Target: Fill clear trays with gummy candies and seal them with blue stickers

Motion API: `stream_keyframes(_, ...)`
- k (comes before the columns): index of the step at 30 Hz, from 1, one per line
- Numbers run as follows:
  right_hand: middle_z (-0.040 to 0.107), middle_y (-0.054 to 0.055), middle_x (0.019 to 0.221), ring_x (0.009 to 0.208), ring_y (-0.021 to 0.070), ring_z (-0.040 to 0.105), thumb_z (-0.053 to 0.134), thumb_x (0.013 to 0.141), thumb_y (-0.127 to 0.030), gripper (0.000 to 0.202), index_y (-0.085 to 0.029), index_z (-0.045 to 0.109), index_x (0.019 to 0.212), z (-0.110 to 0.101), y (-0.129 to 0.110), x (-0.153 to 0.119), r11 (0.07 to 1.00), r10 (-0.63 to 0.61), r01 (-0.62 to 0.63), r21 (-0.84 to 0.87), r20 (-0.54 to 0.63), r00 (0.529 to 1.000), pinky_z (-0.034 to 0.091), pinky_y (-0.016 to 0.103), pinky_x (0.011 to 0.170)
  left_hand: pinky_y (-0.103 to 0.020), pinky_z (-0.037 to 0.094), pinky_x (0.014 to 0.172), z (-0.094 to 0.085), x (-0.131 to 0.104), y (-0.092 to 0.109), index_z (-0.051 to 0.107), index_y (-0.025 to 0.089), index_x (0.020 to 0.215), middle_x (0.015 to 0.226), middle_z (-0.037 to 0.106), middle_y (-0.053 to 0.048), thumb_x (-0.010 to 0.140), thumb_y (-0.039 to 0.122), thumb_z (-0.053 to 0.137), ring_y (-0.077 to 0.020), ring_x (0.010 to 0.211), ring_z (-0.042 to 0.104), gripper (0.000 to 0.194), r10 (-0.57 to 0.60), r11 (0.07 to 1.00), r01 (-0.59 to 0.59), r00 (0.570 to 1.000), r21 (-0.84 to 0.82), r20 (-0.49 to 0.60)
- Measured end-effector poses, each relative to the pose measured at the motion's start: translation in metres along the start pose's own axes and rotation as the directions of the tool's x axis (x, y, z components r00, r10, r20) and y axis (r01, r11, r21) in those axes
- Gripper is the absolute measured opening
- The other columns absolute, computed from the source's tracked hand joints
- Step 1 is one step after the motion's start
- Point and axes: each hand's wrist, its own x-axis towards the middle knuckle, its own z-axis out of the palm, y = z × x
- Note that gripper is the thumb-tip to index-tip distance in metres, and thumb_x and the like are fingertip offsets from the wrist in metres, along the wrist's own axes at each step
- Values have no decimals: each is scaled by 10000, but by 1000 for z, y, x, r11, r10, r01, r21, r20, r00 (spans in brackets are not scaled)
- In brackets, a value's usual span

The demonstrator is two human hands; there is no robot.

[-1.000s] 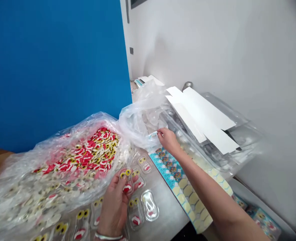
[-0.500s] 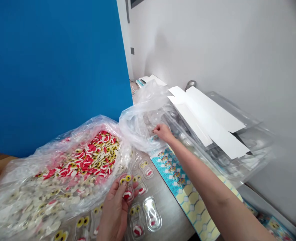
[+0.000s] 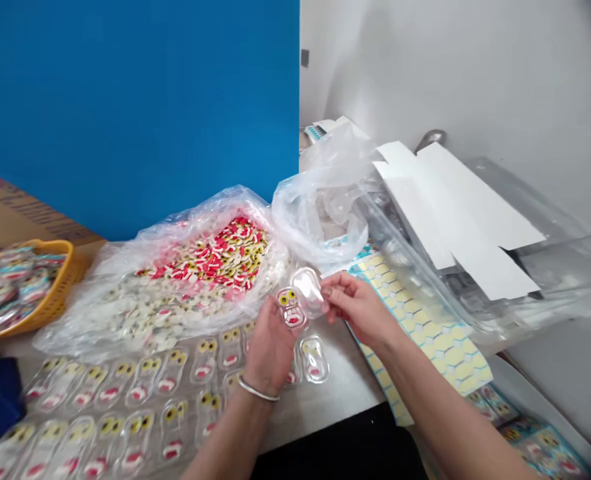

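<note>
L hand (image 3: 270, 343), fingers pinching clear case w/ yellow eyes & red piece (image 3: 291, 308), sits mid-view; R hand (image 3: 355, 307) at its 3 o'clock, fingertips gripping empty-looking clear shell (image 3: 307, 291). Filled cases (image 3: 167, 372) at 8 o'clock, plastic bag of pcs (image 3: 210, 263) at 10.

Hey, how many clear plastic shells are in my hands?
2 visible: the yellow-eyed shell in your left hand, and the blank-looking shell in your right hand. Another could be hidden behind either.
</note>
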Motion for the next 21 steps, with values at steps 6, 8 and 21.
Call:
stream_keyframes(6,651,-14,703,553,134,586,669,791,-348,166,-221,608,880,28,44,-33,973,-125,100,-207,-113,986,492,256,494,-278,510,806,2,-13,-18,645,186,1004,952,694,-20,768,264,732,-142,831,654,264,77,995,-78,997,56,21)
stream_keyframes(8,669,0,761,583,137,600,640,816,-317,125,-221,618,891,29,48,-38,927,-200,137,-349,-150,968,494,260,521,-267,494,828,0,-16,-22,643,191,1034,986,698,-21,751,201,732,-143,878,655,297,100,992,-101,995,80,19)
stream_keyframes(21,615,-28,703,600,127,578,703,739,-361,254,-203,563,880,6,51,-52,989,-70,53,-137,-126,990,498,257,564,-306,481,952,-7,-31,-31,612,235,1151,1211,658,-58,743,249,768,-189,1122,619,437,100,982,-95,995,162,-22)
